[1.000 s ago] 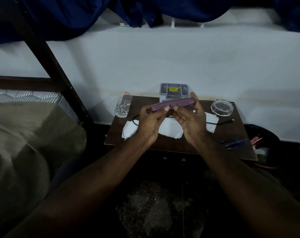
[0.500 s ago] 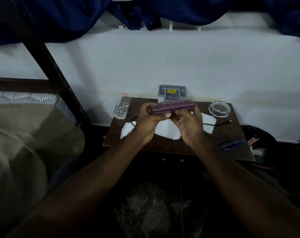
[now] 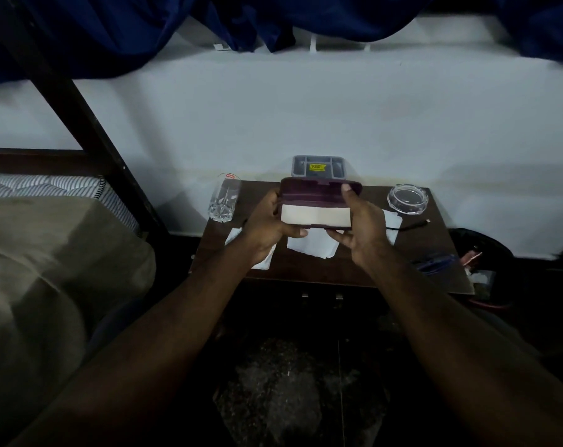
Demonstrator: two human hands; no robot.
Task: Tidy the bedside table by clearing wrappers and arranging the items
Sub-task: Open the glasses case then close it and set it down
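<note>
The purple spectacle case [image 3: 315,201] is held open above the bedside table [image 3: 306,269] between both hands. The left hand [image 3: 267,221] curls its fingers round the left end, and the right hand [image 3: 360,227] pinches the right end, with one finger up on the lid and the others under the base. Behind the fingertips stands a grey organiser tray [image 3: 318,166], left of the left fingers a drinking glass [image 3: 224,198], right of the right fingers a clear ashtray [image 3: 407,199], and below the hands lie white tissues [image 3: 310,245].

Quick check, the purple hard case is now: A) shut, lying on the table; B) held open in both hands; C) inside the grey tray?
B: the purple hard case is hinged open, pale lining showing, gripped by the left hand and right hand.
</note>
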